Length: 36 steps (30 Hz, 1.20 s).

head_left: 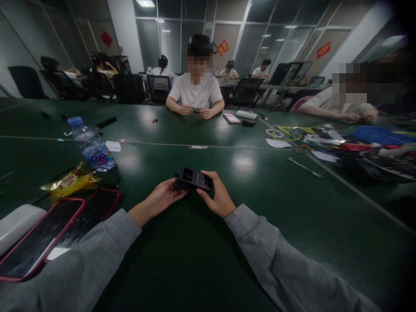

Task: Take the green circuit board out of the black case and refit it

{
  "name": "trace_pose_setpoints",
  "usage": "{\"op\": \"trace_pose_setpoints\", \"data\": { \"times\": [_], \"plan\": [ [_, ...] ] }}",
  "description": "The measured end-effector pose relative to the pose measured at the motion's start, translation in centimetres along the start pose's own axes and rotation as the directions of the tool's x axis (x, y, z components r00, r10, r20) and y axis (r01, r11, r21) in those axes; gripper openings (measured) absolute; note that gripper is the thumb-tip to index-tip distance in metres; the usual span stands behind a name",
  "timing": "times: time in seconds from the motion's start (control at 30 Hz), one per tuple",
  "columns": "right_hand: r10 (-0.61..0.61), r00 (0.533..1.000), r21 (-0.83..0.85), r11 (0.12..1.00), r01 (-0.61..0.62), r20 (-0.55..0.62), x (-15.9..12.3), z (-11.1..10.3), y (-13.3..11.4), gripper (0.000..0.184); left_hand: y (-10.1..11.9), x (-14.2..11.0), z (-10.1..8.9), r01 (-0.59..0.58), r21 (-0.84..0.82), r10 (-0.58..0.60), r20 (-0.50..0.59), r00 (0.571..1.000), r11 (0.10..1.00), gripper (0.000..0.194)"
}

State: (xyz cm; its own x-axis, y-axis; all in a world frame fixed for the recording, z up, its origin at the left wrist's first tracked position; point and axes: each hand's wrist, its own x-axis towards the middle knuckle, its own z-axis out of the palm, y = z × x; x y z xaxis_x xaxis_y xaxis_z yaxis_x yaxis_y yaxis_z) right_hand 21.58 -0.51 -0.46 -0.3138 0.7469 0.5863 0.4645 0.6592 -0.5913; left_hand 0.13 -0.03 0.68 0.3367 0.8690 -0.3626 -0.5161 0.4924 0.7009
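Observation:
Between my hands is a small black electronic device with a square dark window or screen and a row of little buttons or marks on its upper face. My left hand holds its left end, with the fingers reaching under it. On the other side my right hand grips the right end, thumb at the near edge and fingers over the far edge. The device is held just over the green table, slightly tilted; whether it touches the surface I cannot tell. Its underside is hidden.
To the left are a plastic bottle, a yellow wrapper, a red-edged phone and a white object. A wrench lies right, near tangled cables and a blue tray. A person sits opposite, handling a small object.

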Motion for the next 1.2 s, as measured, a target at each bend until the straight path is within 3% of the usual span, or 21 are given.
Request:
{"op": "trace_pose_setpoints", "data": {
  "times": [0.17, 0.37, 0.5, 0.67, 0.9, 1.2],
  "plan": [
    [-0.016, 0.999, 0.01, 1.0, 0.016, 0.032, 0.0, 0.0, 0.1, 0.051, -0.2, 0.2, -0.4, -0.003, -0.033, 0.004, 0.037, 0.999, 0.999, 0.019],
    [-0.014, 0.999, 0.02, 1.0, 0.013, 0.051, 0.1, 0.2, 0.4, 0.052, -0.3, 0.7, -0.9, 0.02, -0.054, -0.02, 0.004, 1.0, 0.998, 0.016],
    [-0.014, 0.997, 0.037, 0.999, 0.011, 0.082, 0.1, 0.3, 0.6, 0.053, 0.1, 0.3, -0.5, 0.069, -0.11, -0.071, -0.01, 0.997, 0.992, 0.035],
    [-0.039, 0.987, 0.042, 0.999, 0.033, 0.156, 0.2, 0.4, 0.9, 0.052, 0.3, -0.2, 0.0, 0.057, -0.056, -0.056, 0.022, 0.998, 0.997, 0.058],
    [0.011, 0.985, 0.086, 0.996, -0.026, 0.171, 0.3, 0.3, 1.1, 0.05, 0.2, -0.3, -0.1, 0.011, 0.005, -0.012, 0.052, 0.999, 1.0, 0.039],
    [0.065, 0.981, 0.157, 0.983, -0.094, 0.181, 0.3, 0.3, 1.2, 0.053, 0.4, -0.8, 0.5, 0.015, 0.013, -0.015, 0.007, 1.0, 1.0, 0.037]
  ]
}}
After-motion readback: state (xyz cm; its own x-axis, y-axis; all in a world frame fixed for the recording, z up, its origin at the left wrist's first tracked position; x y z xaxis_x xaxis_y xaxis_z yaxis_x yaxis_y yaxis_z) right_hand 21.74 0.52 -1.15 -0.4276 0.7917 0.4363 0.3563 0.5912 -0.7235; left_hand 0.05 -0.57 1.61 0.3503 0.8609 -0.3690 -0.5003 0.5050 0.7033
